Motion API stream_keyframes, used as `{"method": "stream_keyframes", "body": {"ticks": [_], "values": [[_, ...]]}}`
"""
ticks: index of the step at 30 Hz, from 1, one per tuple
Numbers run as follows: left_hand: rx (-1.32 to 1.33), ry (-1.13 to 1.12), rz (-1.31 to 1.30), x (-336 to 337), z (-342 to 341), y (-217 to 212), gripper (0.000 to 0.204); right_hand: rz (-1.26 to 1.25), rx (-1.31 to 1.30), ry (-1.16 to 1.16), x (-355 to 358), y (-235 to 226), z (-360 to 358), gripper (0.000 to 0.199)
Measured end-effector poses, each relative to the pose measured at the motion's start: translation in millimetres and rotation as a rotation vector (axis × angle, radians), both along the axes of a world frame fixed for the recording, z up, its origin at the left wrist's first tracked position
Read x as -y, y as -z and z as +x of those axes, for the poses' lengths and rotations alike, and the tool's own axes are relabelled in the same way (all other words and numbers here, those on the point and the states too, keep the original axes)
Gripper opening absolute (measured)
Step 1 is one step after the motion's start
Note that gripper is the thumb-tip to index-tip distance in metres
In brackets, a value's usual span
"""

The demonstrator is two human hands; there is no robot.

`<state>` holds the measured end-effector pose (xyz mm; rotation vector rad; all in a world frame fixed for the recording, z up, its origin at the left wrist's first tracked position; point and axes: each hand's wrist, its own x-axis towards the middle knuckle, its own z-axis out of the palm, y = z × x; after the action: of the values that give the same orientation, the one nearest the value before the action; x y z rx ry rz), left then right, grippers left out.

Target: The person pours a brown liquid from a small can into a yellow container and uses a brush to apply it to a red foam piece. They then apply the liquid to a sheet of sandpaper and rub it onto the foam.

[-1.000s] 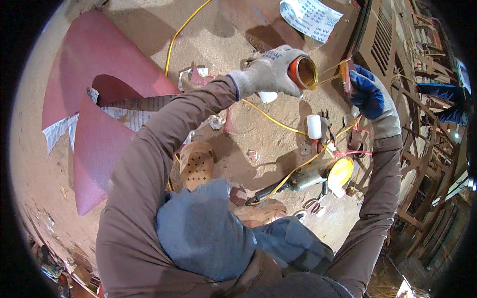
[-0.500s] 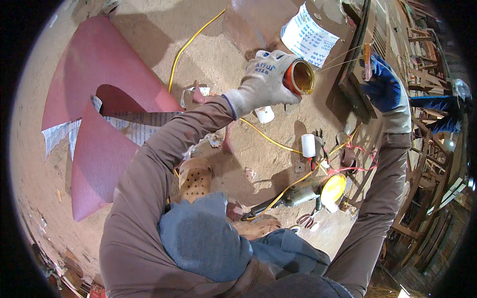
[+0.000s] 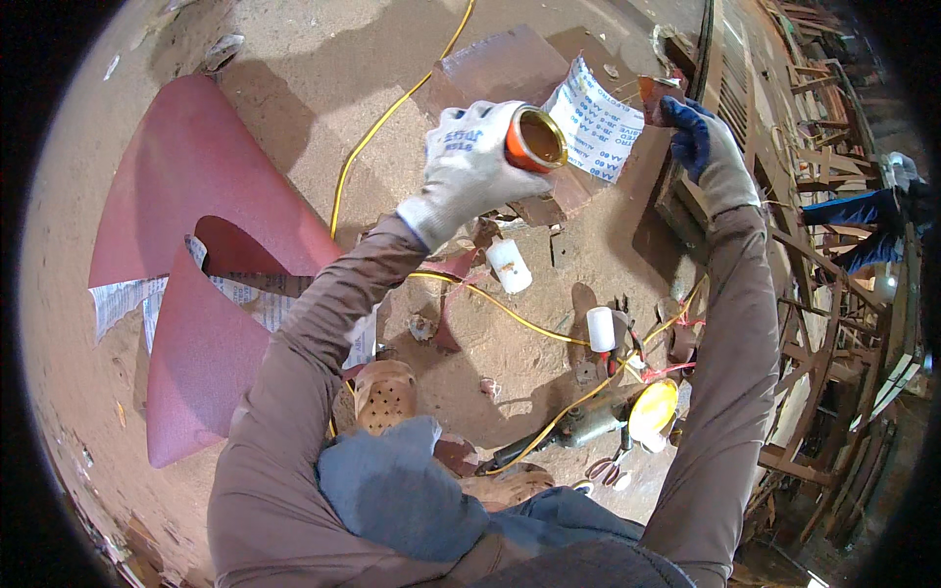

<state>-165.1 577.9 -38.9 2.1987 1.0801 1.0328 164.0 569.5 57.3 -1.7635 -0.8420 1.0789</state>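
Observation:
My left hand [image 3: 470, 165], in a white work glove, grips a small orange tin [image 3: 520, 143] tilted to the right. The tin has no lid on and holds amber, glue-like liquid. My right hand [image 3: 711, 152], in a glove with blue-coated fingers, pinches a small reddish-brown scrap [image 3: 655, 102], perhaps sandpaper. Between the two hands a curled sheet with a white printed back [image 3: 593, 127] leans by a brown board [image 3: 500, 67]. A large roll of red sandpaper [image 3: 211, 186] lies on the ground at my left.
A yellow cord [image 3: 355, 157] crosses the ground. Near my legs are white cylinders [image 3: 508, 266], a power tool [image 3: 588, 423], a yellow lid [image 3: 655, 410] and scissors [image 3: 610, 470]. Stacked wooden frames [image 3: 814, 294] line the right. Another person's blue-clad legs [image 3: 858, 211] show at the far right.
Both hands have shifted left in the picture, and the right has turned so its scrap shows broadside. Thin sticky strands between tin and right hand no longer show.

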Motion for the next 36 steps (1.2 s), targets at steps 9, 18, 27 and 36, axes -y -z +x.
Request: {"method": "stream_keyframes", "body": {"ticks": [9,18,27,36], "values": [[-0.018,-0.094,-0.272,-14.3,-88.0,74.7,0.072,0.025,0.855,-0.013,-14.9,53.1,-23.0,0.033],[-0.219,-0.179,-0.333,-23.0,-145.9,162.4,0.102,0.035,1.129,0.014,-10.1,67.9,-51.7,0.036],[-0.628,-0.152,-0.293,-18.3,-181.0,151.0,0.131,0.044,1.081,0.017,-3.3,78.2,-52.3,0.034],[-0.075,0.121,-0.117,-77.9,-16.3,-11.7,0.052,-0.025,1.073,0.006,3.6,67.8,-56.2,0.036]]}}
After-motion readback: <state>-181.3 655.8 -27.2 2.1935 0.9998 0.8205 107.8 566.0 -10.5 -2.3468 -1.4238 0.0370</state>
